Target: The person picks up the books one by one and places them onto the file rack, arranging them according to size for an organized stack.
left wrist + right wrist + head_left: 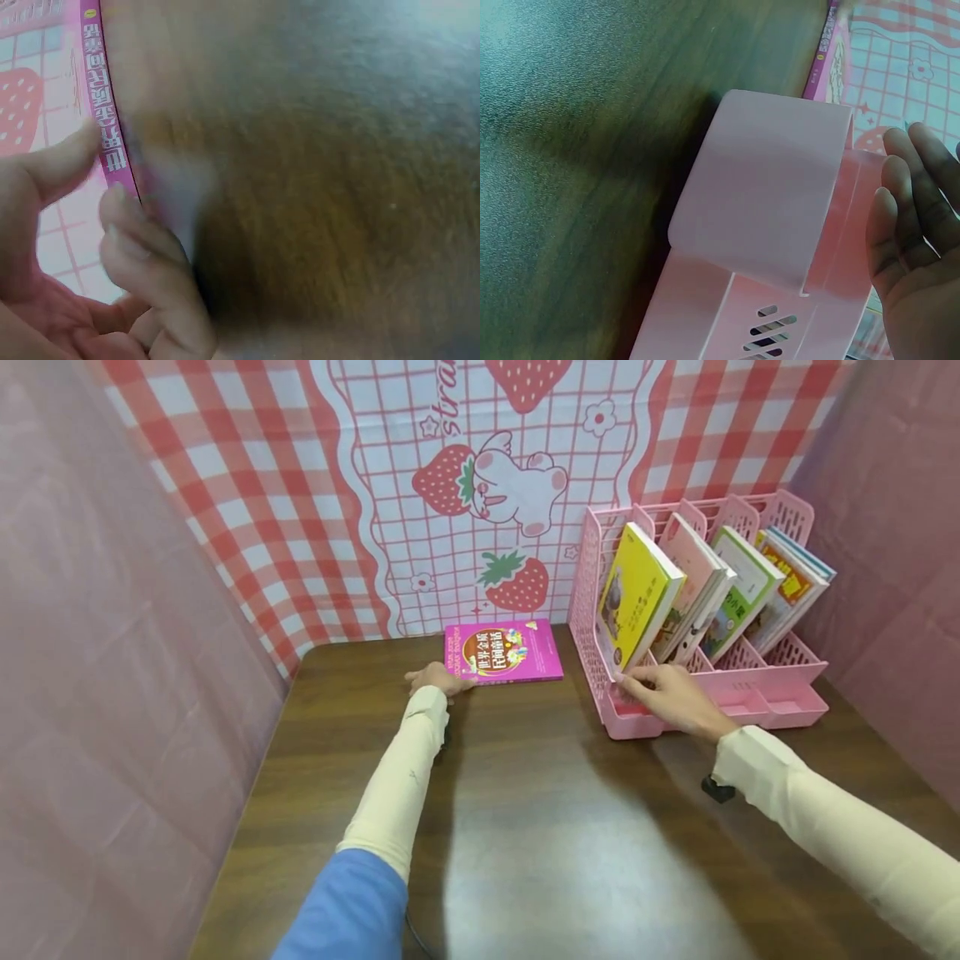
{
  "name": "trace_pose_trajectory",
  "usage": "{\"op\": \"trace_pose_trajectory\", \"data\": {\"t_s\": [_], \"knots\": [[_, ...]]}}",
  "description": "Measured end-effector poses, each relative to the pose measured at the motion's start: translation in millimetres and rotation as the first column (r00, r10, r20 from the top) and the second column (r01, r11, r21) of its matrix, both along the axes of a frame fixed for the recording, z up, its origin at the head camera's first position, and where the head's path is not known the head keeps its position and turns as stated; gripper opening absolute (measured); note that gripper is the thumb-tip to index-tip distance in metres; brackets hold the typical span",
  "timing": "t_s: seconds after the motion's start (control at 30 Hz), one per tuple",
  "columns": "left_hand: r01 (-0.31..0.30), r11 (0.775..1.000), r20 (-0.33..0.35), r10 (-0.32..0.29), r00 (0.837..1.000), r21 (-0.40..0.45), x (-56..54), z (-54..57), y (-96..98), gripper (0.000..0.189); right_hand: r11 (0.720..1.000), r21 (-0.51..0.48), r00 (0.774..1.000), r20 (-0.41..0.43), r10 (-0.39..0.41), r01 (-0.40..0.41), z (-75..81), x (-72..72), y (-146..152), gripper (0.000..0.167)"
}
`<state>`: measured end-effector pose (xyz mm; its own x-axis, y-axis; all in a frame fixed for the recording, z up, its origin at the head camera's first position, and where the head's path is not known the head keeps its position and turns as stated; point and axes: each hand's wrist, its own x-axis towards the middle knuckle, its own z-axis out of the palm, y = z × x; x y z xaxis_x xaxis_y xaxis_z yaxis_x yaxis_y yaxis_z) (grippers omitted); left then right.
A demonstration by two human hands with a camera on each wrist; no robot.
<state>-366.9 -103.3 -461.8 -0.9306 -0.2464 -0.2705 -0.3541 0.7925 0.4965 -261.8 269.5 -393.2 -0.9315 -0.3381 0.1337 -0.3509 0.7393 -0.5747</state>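
A magenta book [525, 652] lies flat at the back of the table, cover up. My left hand [437, 679] is at its left front corner. Up close in the left wrist view, the thumb and curled fingers pinch the end of its spine [105, 97]. My right hand [675, 700] is over the front left of the pink book rack [772, 683], close below a yellow book [637, 597] leaning in the leftmost slot. Its fingers [889, 225] look loosely bent and hold nothing in the right wrist view; whether they touch the rack or book I cannot tell.
Several more books stand in the rack: a pink one [686, 564], a green-and-white one [738, 593], and others at right [787, 581]. Small trays line the rack's front. A strawberry-print cloth [360, 527] hangs behind the wooden table [510, 793]; pink curtains hang at both sides.
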Motion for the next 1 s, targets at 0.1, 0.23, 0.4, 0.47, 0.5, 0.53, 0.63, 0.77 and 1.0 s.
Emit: {"op": "trace_pose_trajectory", "data": {"t_s": [0.1, 0.23, 0.4, 0.47, 0.5, 0.53, 0.63, 0.77, 1.0], "knots": [[-0.014, 1.0, 0.018, 0.014, 1.0, -0.01, -1.4, 2.5, 3.1, 0.067, 1.0, 0.003, 1.0, -0.012, 0.008, -0.008, -2.8, 2.0, -1, 0.038], [-0.038, 0.999, 0.025, 0.039, 0.999, -0.029, -3.0, 3.2, 6.3, 0.066, 1.0, 0.0, 0.999, -0.028, 0.016, -0.016, -4.8, 3.1, -1, 0.037], [-0.019, 1.0, 0.085, 0.017, 0.996, 0.02, -8.1, 2.1, 12.8, 0.069, 1.0, -0.014, 1.0, 0.003, 0.004, -0.004, -6.6, 4.3, 3, 0.036], [0.019, 1.0, 0.107, -0.021, 0.994, 0.021, -10.4, 1.6, 14.6, 0.067, 1.0, -0.03, 1.0, 0.027, 0.008, -0.007, -7.7, 4.0, 4, 0.036], [0.044, 0.999, 0.112, -0.046, 0.993, 0.02, -11.4, 1.5, 15.0, 0.065, 0.999, -0.036, 0.999, 0.036, 0.012, -0.011, -8.1, 3.8, 4, 0.035], [0.064, 0.997, 0.108, -0.067, 0.992, 0.031, -12.0, 2.1, 14.7, 0.063, 0.999, -0.041, 0.999, 0.041, 0.016, -0.014, -8.6, 3.4, 4, 0.035], [0.02, 0.944, 0.096, -0.054, 0.994, 0.328, -6.5, 11.3, 11.5, 0.054, 0.998, -0.049, 0.999, 0.042, 0.034, -0.032, -9.5, 3.3, 1, 0.035], [-0.188, 0.585, 0.167, 0.089, 0.982, 0.789, 3.7, 27.8, -3.2, 0.029, 0.998, -0.038, 0.999, 0.017, 0.051, -0.05, -11.1, 3.9, -2, 0.033], [-0.323, 0.301, 0.213, 0.346, 0.914, 0.897, 11.1, 10.2, -48.8, 0.029, 0.998, -0.031, 0.998, 0.018, 0.056, -0.055, -11.8, 3.6, -6, 0.034]]}}
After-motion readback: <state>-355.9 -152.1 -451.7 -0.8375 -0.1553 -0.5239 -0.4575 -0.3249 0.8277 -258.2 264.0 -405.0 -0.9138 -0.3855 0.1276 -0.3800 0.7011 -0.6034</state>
